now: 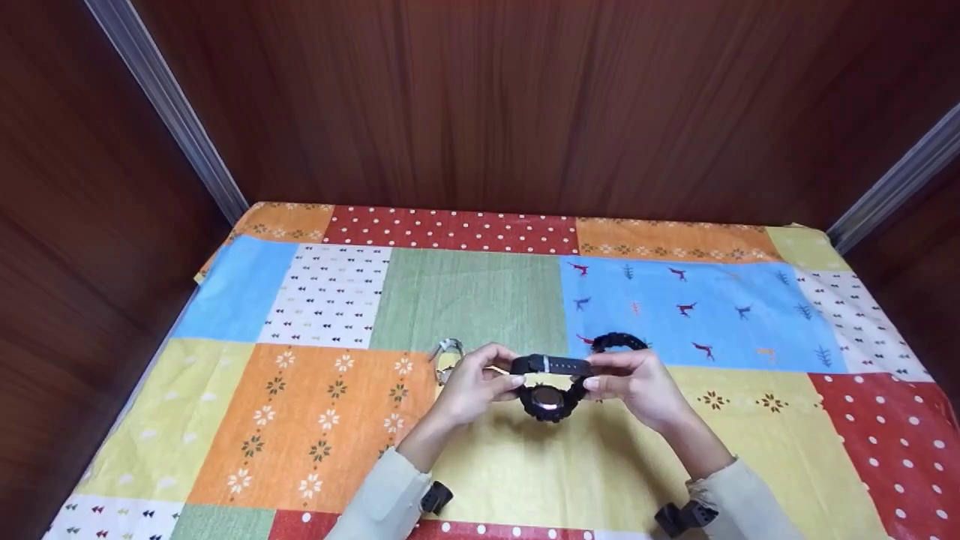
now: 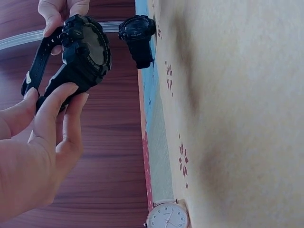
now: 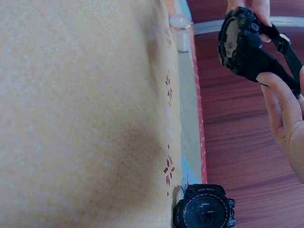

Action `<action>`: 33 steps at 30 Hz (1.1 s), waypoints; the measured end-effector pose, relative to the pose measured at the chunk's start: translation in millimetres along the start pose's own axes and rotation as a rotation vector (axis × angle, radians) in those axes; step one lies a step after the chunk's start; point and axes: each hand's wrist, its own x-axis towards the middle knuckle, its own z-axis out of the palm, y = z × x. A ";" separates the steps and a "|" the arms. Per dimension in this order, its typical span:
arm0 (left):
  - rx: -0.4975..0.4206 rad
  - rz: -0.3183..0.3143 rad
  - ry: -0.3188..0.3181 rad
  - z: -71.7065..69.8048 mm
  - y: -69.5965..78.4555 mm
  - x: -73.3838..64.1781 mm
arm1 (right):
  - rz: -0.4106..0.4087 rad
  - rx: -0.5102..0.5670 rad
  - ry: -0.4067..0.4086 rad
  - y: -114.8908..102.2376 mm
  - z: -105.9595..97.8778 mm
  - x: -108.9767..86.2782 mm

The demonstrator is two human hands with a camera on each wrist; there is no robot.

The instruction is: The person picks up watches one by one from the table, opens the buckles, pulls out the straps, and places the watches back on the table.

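Note:
A black sport wristwatch (image 1: pixel 546 402) is held up over the tablecloth, its strap buckled into a loop. My left hand (image 1: pixel 474 384) pinches one side of the strap between thumb and fingers, and my right hand (image 1: pixel 636 388) pinches the other side. In the head view the round face tilts up below the buckle. Beyond my right hand lies a second black digital watch (image 3: pixel 205 212), partly hidden by that hand in the head view. A watch with a white dial (image 2: pixel 167 216) and a pale band stands on the cloth beside my left hand.
A patchwork-patterned tablecloth (image 1: pixel 322 420) covers the table. Brown wood-grain panels (image 1: pixel 480 105) rise behind it and at both sides, with metal strips (image 1: pixel 169 105) at the corners. Dark wrist-camera mounts (image 1: pixel 436 497) sit on both sleeves.

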 end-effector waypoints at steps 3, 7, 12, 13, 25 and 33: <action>0.030 -0.005 -0.006 0.7 1.6 -0.3 | 0.007 -0.007 -0.003 0.0 -0.6 -0.6; 0.116 0.001 -0.003 2.2 4.1 -1.0 | 0.008 -0.036 -0.008 0.0 -1.2 -1.1; 0.210 -0.001 0.016 5.2 5.7 -0.9 | 0.025 -0.110 0.000 -1.5 -0.5 -1.5; 0.229 0.001 0.020 5.5 5.8 -0.7 | 0.031 -0.124 0.002 -2.2 0.1 -1.5; 0.273 -0.001 0.063 7.4 5.5 0.8 | 0.059 -0.267 0.028 -4.5 4.1 -1.8; 0.403 0.060 0.092 8.4 5.1 1.3 | -0.042 -0.333 0.018 -0.9 9.6 2.0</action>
